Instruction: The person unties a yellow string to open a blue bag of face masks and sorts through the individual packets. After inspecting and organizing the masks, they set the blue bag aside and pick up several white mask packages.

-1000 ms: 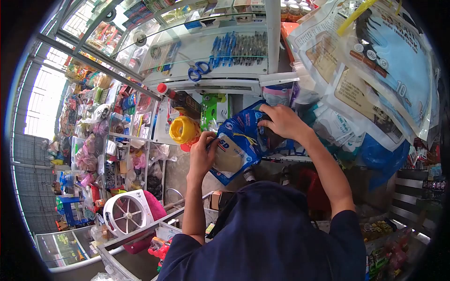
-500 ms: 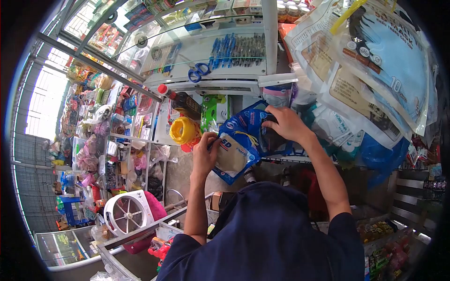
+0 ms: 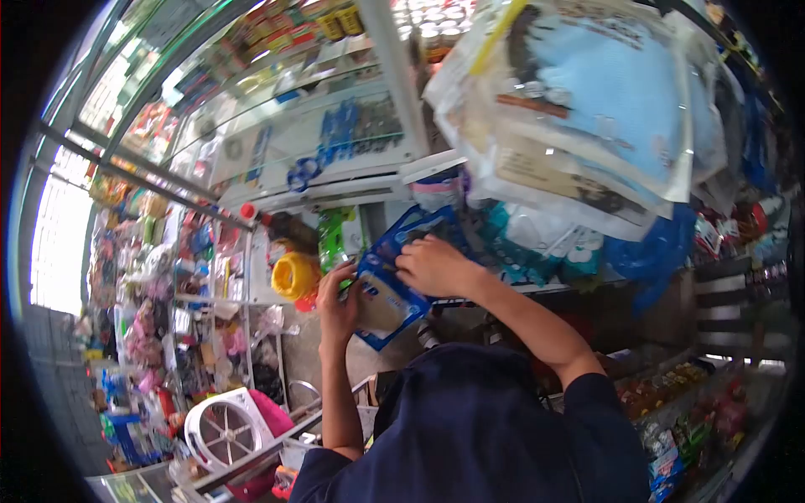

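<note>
My left hand (image 3: 337,306) pinches the left edge of a flat blue plastic packet (image 3: 381,308), whose clear window shows something pale inside. The packet is tilted over the front of the shelf. My right hand (image 3: 436,267) is closed at its upper right edge, the fingertips curled against the blue plastic; motion blur softens them. Behind it lie more dark blue packets (image 3: 432,222), partly covered by my right hand. To the left of my left hand stands a yellow plastic roll or ring-shaped thing (image 3: 295,275), beside a green packet (image 3: 339,239).
A dark bottle with a red cap (image 3: 285,226) stands behind the yellow thing. Large clear packs (image 3: 604,101) hang at the upper right, near my right arm. A glass case (image 3: 335,159) holds pens and blue-handled scissors (image 3: 302,174). A white fan (image 3: 225,427) sits lower left.
My right hand has moved from the packets at the back down to the upper right edge of the front packet. My left hand keeps its hold. The whole view has shifted.
</note>
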Available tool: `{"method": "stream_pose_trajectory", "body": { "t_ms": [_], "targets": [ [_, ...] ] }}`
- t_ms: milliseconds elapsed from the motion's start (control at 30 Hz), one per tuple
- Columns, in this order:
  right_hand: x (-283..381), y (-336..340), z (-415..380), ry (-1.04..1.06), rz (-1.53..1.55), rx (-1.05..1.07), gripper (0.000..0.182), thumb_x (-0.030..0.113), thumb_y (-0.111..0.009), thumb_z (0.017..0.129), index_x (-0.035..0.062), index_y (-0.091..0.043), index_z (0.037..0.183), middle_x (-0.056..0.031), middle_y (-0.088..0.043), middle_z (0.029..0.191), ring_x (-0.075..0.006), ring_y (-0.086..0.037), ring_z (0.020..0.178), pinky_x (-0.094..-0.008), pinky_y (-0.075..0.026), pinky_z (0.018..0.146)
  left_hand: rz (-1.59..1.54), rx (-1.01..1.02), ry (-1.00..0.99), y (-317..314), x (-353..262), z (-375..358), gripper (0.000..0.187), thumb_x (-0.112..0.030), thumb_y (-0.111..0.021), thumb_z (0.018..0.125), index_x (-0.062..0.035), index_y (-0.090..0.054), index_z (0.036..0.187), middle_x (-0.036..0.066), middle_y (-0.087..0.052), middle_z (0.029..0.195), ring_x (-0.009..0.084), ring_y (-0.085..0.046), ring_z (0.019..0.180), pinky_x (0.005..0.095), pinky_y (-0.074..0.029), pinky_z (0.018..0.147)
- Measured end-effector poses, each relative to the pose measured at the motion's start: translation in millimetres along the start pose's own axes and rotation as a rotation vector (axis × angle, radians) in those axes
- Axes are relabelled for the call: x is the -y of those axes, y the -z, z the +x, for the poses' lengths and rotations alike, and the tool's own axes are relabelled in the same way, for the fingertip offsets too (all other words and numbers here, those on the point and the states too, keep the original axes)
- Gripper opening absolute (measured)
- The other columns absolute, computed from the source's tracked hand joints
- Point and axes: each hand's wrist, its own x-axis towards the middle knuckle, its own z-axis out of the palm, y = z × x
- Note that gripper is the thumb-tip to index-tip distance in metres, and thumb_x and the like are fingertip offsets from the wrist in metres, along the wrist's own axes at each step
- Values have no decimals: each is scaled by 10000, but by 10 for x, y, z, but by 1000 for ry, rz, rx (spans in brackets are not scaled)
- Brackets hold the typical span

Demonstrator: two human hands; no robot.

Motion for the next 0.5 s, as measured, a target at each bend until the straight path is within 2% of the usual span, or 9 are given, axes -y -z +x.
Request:
{"method": "stream_pose_trajectory", "body": {
  "t_ms": [67,167,200,300,333,400,433,500],
  "targets": [
    [10,-98,30,-13,23,9,244,293,-635,971,62,-711,987,-90,-713,991,-299,-675,1024,-449,-511,920,-12,2,-62,-23,-4,-15,168,33,-739,861,-31,-652,991,144,-746,1216,353,-647,1273,465,-469,1086],
    [-4,-85,-49,44,65,-80,207,265,-660,932,63,-697,953,-91,-708,967,-300,-675,988,-442,-509,901,21,0,-65,-59,-58,-48,173,38,-733,862,-27,-648,999,142,-749,1203,365,-633,1291,472,-458,1100],
    [12,-75,-38,73,90,-124,192,253,-669,919,64,-692,944,-93,-703,955,-300,-674,976,-438,-509,892,-16,14,-33,-53,-5,-68,178,34,-736,863,-23,-658,1013,146,-714,1287,372,-597,1334,482,-448,1112],
    [157,372,-217,5,33,-274,141,186,-713,851,65,-671,910,-80,-671,903,-298,-665,923,-437,-511,861,160,23,20,-14,-40,-99,216,16,-744,864,-26,-662,1059,170,-636,1411,381,-546,1385,498,-435,1122],
    [212,489,-296,8,49,-339,127,152,-718,844,60,-657,907,-78,-652,892,-294,-656,910,-433,-513,850,88,87,-24,42,0,-127,546,-146,-869,806,-41,-619,1279,199,-522,1527,402,-471,1446,507,-403,1167],
    [338,694,-500,3,71,-469,123,84,-726,828,50,-631,900,-73,-615,871,-284,-640,884,-425,-517,829,-64,111,-98,70,-349,-86,899,-291,-957,686,-64,-516,1435,238,-432,1587,432,-413,1483,516,-368,1199],
    [405,791,-612,-12,86,-451,125,62,-727,834,40,-632,912,-81,-626,903,-292,-647,906,-421,-528,839,-146,127,-135,56,-535,-70,1076,-364,-1000,626,-75,-464,1513,257,-387,1617,447,-384,1502,521,-351,1216],
    [557,974,-837,-49,111,-415,133,17,-729,844,22,-633,936,-96,-649,967,-308,-662,951,-412,-550,859,-109,171,-231,-8,-679,-27,1319,-460,-1023,510,-80,-364,1588,285,-269,1667,472,-313,1534,532,-315,1237]
  ]
}}
